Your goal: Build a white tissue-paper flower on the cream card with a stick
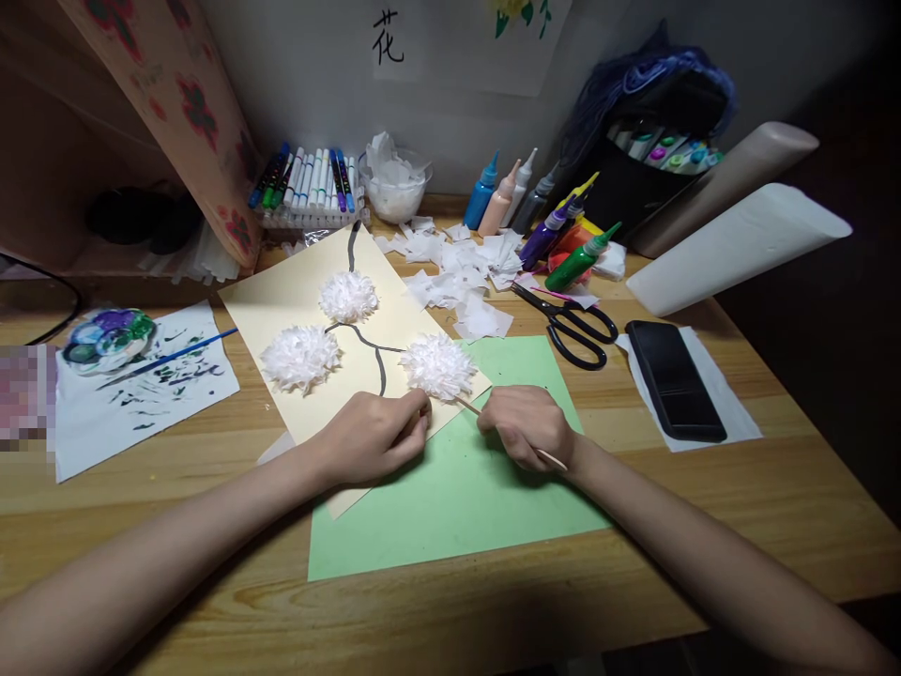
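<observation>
My right hand point(527, 427) is closed around a thin wooden stick point(556, 460), whose far end reaches the lower edge of a white paper flower point(441, 366). With fingers curled together, my left hand point(384, 434) rests on the cream paper point(282, 291) just below that flower; anything inside those fingers is hidden. Two more fluffy white flowers, one at the upper middle point(348, 297) and one at the left point(301, 358), sit on the cream paper along painted dark branch lines. Beneath it lies a green sheet point(450, 512).
White tissue scraps point(457, 268) lie behind the papers, near black-handled scissors point(570, 329) and paint bottles point(503, 197). Rightward are a phone point(676, 380) and a white roll point(739, 249). Leftward, a paintbrush point(175, 355) rests beside a paint palette point(109, 340). Markers point(310, 178) and a tissue bowl point(396, 178) stand behind.
</observation>
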A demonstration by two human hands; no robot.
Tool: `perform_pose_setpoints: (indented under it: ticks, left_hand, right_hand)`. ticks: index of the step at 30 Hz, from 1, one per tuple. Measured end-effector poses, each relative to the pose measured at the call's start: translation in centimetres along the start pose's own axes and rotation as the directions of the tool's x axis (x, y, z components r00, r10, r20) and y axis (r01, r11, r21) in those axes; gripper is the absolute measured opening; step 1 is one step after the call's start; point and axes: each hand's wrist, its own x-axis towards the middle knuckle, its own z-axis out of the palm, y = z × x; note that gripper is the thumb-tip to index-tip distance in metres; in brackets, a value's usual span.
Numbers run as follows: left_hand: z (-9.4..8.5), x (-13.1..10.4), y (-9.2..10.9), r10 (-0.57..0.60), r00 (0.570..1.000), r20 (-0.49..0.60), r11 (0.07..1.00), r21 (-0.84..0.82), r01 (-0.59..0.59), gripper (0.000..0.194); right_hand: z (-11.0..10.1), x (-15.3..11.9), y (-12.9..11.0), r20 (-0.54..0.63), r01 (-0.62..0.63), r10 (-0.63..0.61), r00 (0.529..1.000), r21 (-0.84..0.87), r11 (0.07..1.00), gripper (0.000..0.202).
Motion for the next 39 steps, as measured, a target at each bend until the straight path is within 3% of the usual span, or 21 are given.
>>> perform_pose_setpoints:
  ticks: [7,10,14,16,18,22,25,30,39]
  left_hand:
    - [-0.1,0.0,0.1,-0.007,1.0,0.022,1.0,-0.004,0.007,0.011]
    - [-0.1,0.1,0.1,0.0,1.0,0.019,1.0,-0.004,0.0,0.01]
    - [-0.1,0.1,0.0,-0.002,1.0,0.024,1.0,0.016,0.002,0.013]
    - [-0.1,0.1,0.0,-0.006,1.0,0.03,1.0,0.022,0.006,0.013]
    - [-0.1,0.0,0.0,-0.008,0.999,0.033,1.0,0.023,0.007,0.012]
    - [-0.1,0.0,0.0,-0.011,0.999,0.033,1.0,0.029,0.01,0.013]
    - [-0.1,0.0,0.0,-0.01,0.999,0.033,1.0,0.023,0.009,0.01]
    - [-0.1,0.0,0.1,-0.01,0.999,0.032,1.0,0.014,0.009,0.009]
    - [-0.1,0.0,0.0,-0.006,0.999,0.035,1.0,0.022,0.005,0.011]
  right_hand:
    - [-0.1,1.5,0.3,0.061,-0.058,0.055,0.997,0.049,0.997,0.043]
    - [-0.2,3.0,0.0,0.057,-0.189,0.184,0.981,0.091,0.978,0.045]
    - [-0.5,4.8,-0.4,0.083,-0.492,0.487,0.87,0.219,0.842,0.049]
    - [-0.8,5.2,-0.5,0.132,-0.568,0.554,0.822,0.253,0.783,0.049]
    - [-1.1,5.0,-0.5,0.142,-0.558,0.54,0.83,0.247,0.793,0.049]
    - [-1.7,3.8,-0.9,0.037,-0.387,0.387,0.921,0.177,0.905,0.049]
    - [-1.8,3.0,-1.2,0.018,-0.315,0.315,0.949,0.121,0.941,0.047]
    - [-1.5,2.6,-1.1,0.026,-0.239,0.238,0.971,0.064,0.969,0.041]
    - [-1.0,2.9,-0.8,-0.003,-0.248,0.25,0.968,0.111,0.962,0.041]
